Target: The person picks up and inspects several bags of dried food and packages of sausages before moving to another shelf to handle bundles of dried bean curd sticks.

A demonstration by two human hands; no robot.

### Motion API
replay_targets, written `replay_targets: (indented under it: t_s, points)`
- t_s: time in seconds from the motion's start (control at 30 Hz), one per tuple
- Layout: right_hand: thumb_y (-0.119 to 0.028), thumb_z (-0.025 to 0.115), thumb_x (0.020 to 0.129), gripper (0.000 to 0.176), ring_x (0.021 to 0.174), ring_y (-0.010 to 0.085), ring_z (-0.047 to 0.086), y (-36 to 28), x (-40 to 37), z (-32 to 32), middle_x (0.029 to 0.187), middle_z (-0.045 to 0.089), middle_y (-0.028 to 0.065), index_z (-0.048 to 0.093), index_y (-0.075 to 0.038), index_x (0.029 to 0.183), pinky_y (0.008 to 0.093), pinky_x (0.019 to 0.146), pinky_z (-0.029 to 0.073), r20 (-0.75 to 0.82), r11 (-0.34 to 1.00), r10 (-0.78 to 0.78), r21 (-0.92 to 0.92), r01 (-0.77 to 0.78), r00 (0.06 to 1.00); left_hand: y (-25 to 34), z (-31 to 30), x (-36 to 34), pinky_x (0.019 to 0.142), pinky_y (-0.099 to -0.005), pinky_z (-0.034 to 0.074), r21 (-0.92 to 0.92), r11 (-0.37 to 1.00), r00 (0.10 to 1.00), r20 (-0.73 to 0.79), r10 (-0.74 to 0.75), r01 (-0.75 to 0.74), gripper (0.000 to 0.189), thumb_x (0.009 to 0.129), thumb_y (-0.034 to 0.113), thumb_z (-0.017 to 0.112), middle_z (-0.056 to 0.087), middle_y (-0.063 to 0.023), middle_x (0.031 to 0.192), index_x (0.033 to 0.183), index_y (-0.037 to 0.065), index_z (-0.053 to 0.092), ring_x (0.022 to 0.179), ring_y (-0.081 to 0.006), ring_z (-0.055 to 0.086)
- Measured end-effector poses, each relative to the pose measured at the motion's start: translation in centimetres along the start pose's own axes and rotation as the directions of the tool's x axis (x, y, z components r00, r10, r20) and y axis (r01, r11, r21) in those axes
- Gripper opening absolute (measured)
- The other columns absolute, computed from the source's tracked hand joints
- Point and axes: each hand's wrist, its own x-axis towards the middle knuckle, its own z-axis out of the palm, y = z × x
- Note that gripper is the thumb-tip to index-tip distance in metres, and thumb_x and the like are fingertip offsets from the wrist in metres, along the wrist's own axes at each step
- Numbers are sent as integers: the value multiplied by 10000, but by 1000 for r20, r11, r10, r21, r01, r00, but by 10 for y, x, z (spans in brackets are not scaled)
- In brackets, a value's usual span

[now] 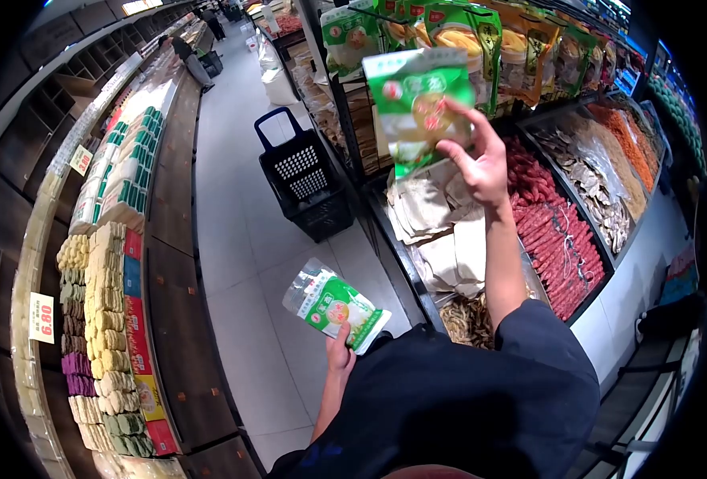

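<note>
My left hand (340,351) is closed on the lower edge of a green and white food packet (339,307) with a clear top, held low over the aisle floor. My right hand (483,162) is raised at the display rack, thumb and fingers pinching the right side of a similar green packet (407,100). That second packet hangs upright in front of a row of hanging packets (459,40) in green and orange. Below my right forearm, pale flat dried sheets (457,251) lie in a bin beside dark red sausages (557,255).
A black shopping basket (313,180) with a blue handle stands on the aisle floor. Along the left runs a shelf with bundled noodles (106,319) and green-banded packs (130,168). Bins of dried goods (601,184) line the right. A person (190,60) stands far down the aisle.
</note>
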Motion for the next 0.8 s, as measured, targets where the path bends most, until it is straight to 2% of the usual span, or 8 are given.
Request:
replay_targets:
  t_s: [0.1,0.33,0.4,0.43,0.57,0.67,0.77,0.8]
  points:
    - [68,632,843,532,1189,164,522,-7,23,-3,1328,537,110,484,-16,1347,280,989,449,-34,998,-50,37,51,998,0,1,1,1042,-368,394,5,1000,1000,11,-5,4,475,941,85,565,493,-121,1332,1365,-4,371,1210,-236,498]
    - [31,637,853,510,1245,174,478,17,53,1,1344,534,111,497,-20,1341,291,1036,399,-6,986,-149,-73,149,989,4,2,2,1049,-377,392,1,1000,999,40,-12,12,474,945,81,549,489,-130,1336,1372,-8,364,1220,-251,495]
    - [26,625,862,502,1250,170,475,21,55,6,1342,538,117,497,-26,1345,286,1035,392,-16,992,-98,73,99,995,4,2,3,1041,-390,405,27,1000,999,47,13,-14,477,945,114,556,502,-130,1325,1368,-4,370,1209,-254,511]
    - [9,631,865,510,1216,162,501,20,57,7,1324,552,114,490,-29,1354,277,1008,413,11,995,-86,-48,86,996,4,2,3,1033,-404,419,52,998,998,55,33,-36,482,945,147,564,515,-130,1314,1364,-1,376,1197,-258,526]
    - [-17,650,858,527,1119,149,554,29,67,22,1286,575,100,487,-29,1358,275,981,434,-21,999,-11,-40,10,1000,5,3,1,1043,-377,400,-18,1000,998,53,13,-12,472,942,76,551,490,-132,1335,1369,-7,368,1214,-250,503]
    - [-139,633,867,565,1174,266,564,81,102,39,1342,538,171,448,-67,1396,340,1005,441,-49,937,-207,-297,184,977,6,4,0,1035,-374,410,2,1000,999,46,12,-12,463,942,70,550,498,-130,1327,1363,-5,374,1203,-249,512]
    - [-217,594,862,583,1190,339,556,94,122,55,1374,510,146,429,-174,1420,387,1012,443,-86,911,-90,-409,47,992,4,4,1,1028,-370,417,-7,1000,999,32,2,-1,454,942,64,547,509,-127,1314,1359,-3,380,1193,-248,521]
    - [-220,589,867,595,1118,358,598,99,129,59,1265,582,207,409,-200,1433,403,987,464,-97,884,-97,-465,41,990,3,5,1,1028,-369,417,-11,1000,999,35,5,-5,451,942,61,546,512,-126,1310,1357,-3,382,1193,-247,521]
